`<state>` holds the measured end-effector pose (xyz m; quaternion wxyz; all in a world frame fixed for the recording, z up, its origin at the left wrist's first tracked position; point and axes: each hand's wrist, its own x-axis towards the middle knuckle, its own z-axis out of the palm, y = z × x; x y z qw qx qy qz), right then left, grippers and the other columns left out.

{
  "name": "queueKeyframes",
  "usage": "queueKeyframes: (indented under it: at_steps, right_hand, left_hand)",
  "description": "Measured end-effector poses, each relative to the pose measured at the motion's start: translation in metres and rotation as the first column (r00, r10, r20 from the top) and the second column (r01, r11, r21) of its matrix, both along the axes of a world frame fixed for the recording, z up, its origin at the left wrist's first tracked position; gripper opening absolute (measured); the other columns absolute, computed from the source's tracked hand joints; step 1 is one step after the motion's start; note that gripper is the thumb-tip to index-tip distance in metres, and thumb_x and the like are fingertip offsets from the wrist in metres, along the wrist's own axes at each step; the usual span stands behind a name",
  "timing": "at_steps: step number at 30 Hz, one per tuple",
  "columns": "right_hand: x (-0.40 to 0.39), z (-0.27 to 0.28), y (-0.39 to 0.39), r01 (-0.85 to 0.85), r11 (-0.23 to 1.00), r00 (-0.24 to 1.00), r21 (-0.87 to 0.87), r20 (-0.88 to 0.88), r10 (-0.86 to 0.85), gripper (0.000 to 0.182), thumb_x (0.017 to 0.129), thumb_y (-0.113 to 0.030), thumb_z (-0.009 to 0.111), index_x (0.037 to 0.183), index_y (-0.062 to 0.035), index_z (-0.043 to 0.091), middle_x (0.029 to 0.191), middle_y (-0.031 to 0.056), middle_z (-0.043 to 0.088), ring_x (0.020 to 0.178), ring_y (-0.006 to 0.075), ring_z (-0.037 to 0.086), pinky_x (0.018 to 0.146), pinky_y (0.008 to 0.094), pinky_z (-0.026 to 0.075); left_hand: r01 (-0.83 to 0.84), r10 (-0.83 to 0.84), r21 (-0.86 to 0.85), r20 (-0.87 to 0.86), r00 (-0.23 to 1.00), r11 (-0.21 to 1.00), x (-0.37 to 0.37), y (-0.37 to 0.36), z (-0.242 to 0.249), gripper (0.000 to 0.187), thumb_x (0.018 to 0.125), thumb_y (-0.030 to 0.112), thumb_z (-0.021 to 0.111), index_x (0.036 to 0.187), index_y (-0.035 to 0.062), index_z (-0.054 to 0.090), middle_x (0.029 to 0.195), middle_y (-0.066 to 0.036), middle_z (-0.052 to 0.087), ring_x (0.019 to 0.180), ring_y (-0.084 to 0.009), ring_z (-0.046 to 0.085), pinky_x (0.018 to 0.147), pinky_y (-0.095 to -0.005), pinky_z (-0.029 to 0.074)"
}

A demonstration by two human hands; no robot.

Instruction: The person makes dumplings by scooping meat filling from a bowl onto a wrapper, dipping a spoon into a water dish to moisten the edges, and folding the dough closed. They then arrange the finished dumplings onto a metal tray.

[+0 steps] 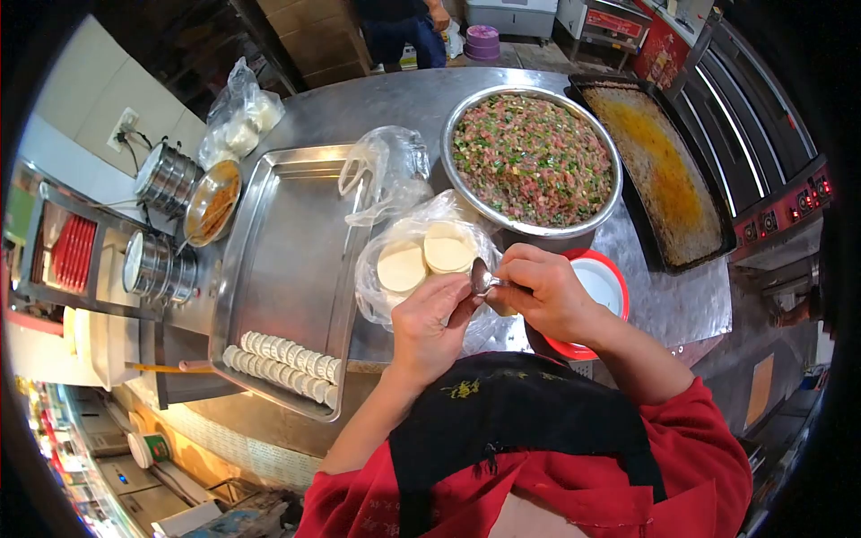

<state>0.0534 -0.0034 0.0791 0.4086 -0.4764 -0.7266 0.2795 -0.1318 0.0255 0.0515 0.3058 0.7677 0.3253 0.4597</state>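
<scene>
My right hand (547, 291) grips a metal spoon (482, 278), its bowl pointing toward my left hand (429, 325). The left hand is curled, fingers pressed together beside the spoon's bowl; what it holds, if anything, is hidden. Just beyond my hands, two stacks of round dough wrappers (402, 267) lie in an open plastic bag (369, 291). A large steel bowl (613, 193) of minced meat with green bits (529, 157) stands behind my right hand. On the left, a metal tray (291, 215) carries two rows of shaped dumplings (291, 366) at its near end.
Partly under my right forearm is a red-rimmed bowl (619, 278). A dark baking pan (668, 170) lies at right, beside an oven (735, 117). At left stand a small bowl (213, 204) and metal containers (161, 267). A person (404, 36) stands beyond the table.
</scene>
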Motion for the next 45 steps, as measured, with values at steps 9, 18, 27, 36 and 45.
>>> queueKeyframes:
  at_steps: [9,18,27,36,45]
  right_hand:
    - [-0.008,0.004,-0.001,0.037,0.999,0.999,0.008,-0.007,-0.037,0.012,0.078,-0.002,0.066,0.09,0.0006,0.064,0.079,0.0137,0.058,0.071,0.0291,0.06,0.061,0.0352,0.048]
    - [-0.01,0.008,-0.001,-0.026,0.995,0.999,0.093,0.028,0.024,0.01,0.075,-0.003,0.069,0.084,0.001,0.065,0.076,0.0134,0.059,0.067,0.0294,0.059,0.058,0.0356,0.047]
    - [-0.006,0.006,-0.002,-0.013,0.997,1.0,0.072,-0.015,0.014,0.017,0.074,-0.003,0.07,0.09,0.0009,0.067,0.076,0.0127,0.059,0.063,0.0269,0.058,0.056,0.0341,0.046]
    - [-0.006,0.011,0.001,-0.129,0.986,0.99,0.107,0.078,0.121,0.019,0.078,-0.007,0.069,0.095,0.001,0.066,0.076,0.0124,0.06,0.064,0.0239,0.059,0.057,0.0325,0.047]
    - [-0.008,0.007,-0.001,0.119,0.971,0.99,-0.207,-0.046,-0.131,0.015,0.078,-0.01,0.071,0.083,0.0023,0.065,0.066,0.0092,0.055,0.058,0.0119,0.05,0.052,0.0289,0.041]
  left_hand:
    - [-0.033,0.045,-0.126,0.095,0.994,0.991,0.002,-0.005,0.014,0.028,0.073,-0.009,0.068,0.099,0.0002,0.065,0.088,-0.009,0.065,0.073,-0.0151,0.061,0.068,-0.0257,0.049]
    - [0.073,-0.069,-0.064,0.066,0.995,0.995,-0.005,-0.004,0.009,0.033,0.076,-0.01,0.063,0.108,-0.001,0.062,0.094,-0.008,0.063,0.078,-0.0118,0.059,0.071,-0.0229,0.046]
    - [0.523,-0.063,-0.715,0.562,0.825,0.464,-0.006,-0.012,-0.004,0.046,0.087,-0.001,0.058,0.131,0.0033,0.045,0.104,-0.003,0.061,0.088,-0.0084,0.058,0.077,-0.0231,0.049]
    - [0.499,-0.11,-0.789,0.495,0.862,0.359,-0.007,-0.013,0.003,0.048,0.085,-0.007,0.058,0.131,0.0031,0.045,0.108,-0.005,0.058,0.098,-0.0105,0.057,0.082,-0.0248,0.05]
    - [0.338,0.084,-0.692,0.499,0.862,0.637,-0.004,-0.014,-0.018,0.037,0.076,-0.014,0.062,0.111,-0.0006,0.058,0.113,-0.006,0.053,0.101,-0.0127,0.055,0.086,-0.0247,0.046]
